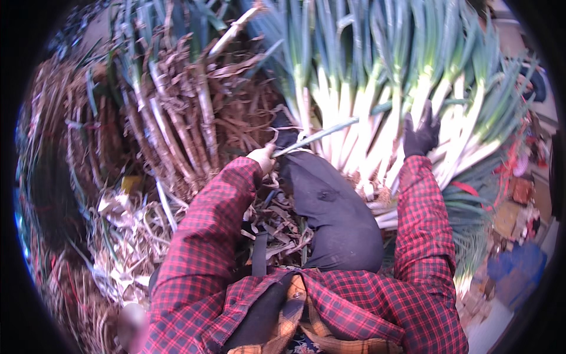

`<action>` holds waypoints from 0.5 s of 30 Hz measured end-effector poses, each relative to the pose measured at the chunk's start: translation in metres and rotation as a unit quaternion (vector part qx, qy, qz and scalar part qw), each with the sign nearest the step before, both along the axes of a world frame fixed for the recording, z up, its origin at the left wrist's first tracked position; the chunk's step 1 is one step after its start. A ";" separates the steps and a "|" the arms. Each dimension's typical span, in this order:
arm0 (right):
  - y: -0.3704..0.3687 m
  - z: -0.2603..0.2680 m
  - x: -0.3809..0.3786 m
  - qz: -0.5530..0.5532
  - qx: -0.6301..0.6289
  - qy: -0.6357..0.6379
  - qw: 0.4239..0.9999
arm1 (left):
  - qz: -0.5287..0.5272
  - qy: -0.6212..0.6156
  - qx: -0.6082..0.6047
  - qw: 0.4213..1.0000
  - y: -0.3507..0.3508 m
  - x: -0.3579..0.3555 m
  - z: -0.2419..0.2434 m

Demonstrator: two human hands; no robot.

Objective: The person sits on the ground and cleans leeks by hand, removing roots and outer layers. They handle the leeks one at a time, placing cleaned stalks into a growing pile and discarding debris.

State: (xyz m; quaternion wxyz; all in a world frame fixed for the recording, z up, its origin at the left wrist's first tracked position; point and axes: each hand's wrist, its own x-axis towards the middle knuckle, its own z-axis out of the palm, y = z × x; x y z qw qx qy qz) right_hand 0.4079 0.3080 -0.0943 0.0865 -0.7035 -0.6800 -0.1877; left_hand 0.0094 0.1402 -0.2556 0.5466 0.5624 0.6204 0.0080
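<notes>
My left hand [264,157], bare, is closed on the end of a long thin green leaf [325,132], which slants up to the right across the white stalks. My right hand [421,132], in a dark glove, lies with its fingers spread on a wide row of cleaned green onions [345,101], palm down; I cannot see anything gripped in it. The row's roots point towards me and its green tops away. Uncleaned green onions [172,128] with brown, dry outer leaves lie to the left of my left hand.
Peeled dry leaves [128,239] are heaped at the lower left. More uncleaned bundles [53,146] stand at the far left. Green tops with red ties [464,188] lie at the right, near a blue cloth or bag [517,274]. My dark-clad leg [336,217] lies between the piles.
</notes>
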 end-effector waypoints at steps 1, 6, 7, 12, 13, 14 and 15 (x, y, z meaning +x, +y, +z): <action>-0.001 0.003 -0.002 -0.003 -0.012 -0.005 1.000 | -0.010 -0.063 -0.021 0.998 -0.008 -0.015 0.013; -0.007 0.015 -0.011 -0.010 -0.019 0.019 1.000 | -0.100 -0.078 -0.027 0.992 -0.070 -0.149 0.104; -0.008 0.017 -0.010 -0.001 -0.004 0.020 1.000 | -0.083 -0.080 0.005 0.993 -0.093 -0.184 0.121; -0.011 0.023 -0.001 -0.018 -0.039 0.032 0.999 | -0.332 0.243 -0.325 0.851 -0.257 -0.309 0.203; -0.011 0.024 0.000 -0.014 -0.043 0.038 0.998 | -0.226 0.330 -0.397 0.826 -0.288 -0.320 0.227; -0.011 0.024 -0.001 -0.020 -0.044 0.042 0.998 | -0.270 0.296 -0.378 0.835 -0.289 -0.328 0.226; -0.012 0.026 -0.002 -0.013 -0.032 0.049 0.998 | -0.137 0.274 -0.259 0.916 -0.294 -0.334 0.236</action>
